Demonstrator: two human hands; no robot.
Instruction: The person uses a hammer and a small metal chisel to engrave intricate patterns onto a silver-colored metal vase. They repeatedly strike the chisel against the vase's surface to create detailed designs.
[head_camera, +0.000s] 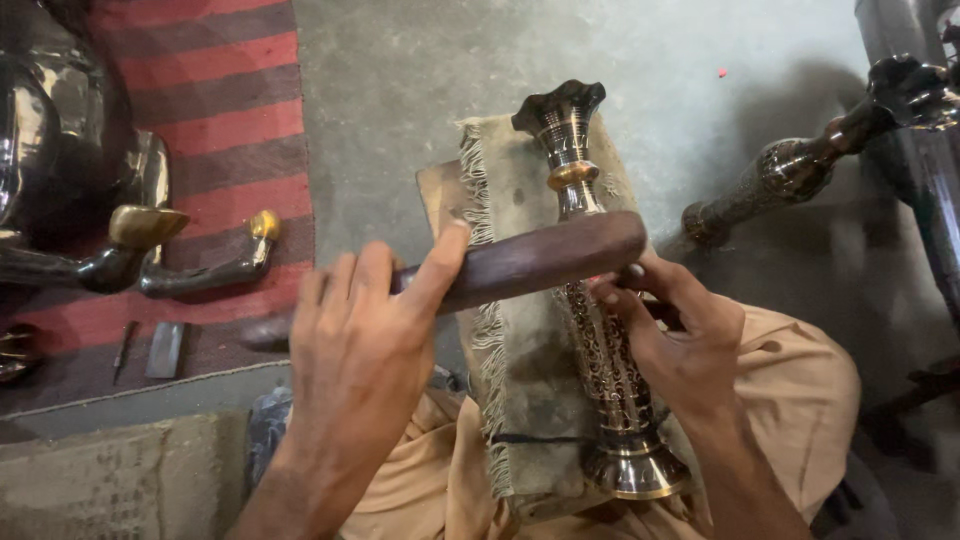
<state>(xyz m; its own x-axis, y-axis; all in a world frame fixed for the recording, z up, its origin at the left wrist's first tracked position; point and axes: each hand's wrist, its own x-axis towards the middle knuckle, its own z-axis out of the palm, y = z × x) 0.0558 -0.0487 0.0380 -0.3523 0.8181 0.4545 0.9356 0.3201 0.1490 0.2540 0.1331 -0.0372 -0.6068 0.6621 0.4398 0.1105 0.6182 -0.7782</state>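
A tall, dark engraved brass vase (590, 330) lies lengthwise on a frayed grey cloth (520, 370) over my lap, its fluted mouth pointing away from me. My left hand (355, 355) grips a dark wooden mallet (530, 262) held crosswise over the vase's neck. My right hand (665, 335) rests on the vase's body, fingers pinched together just under the mallet's head; whatever they pinch is hidden. A wooden board (440, 195) shows under the cloth.
A second engraved vase (800, 165) lies on the concrete floor at right beside dark metal poles. At left, a red striped rug (215, 120) holds dark metal pieces with brass ends, a large shiny vessel, and small tools.
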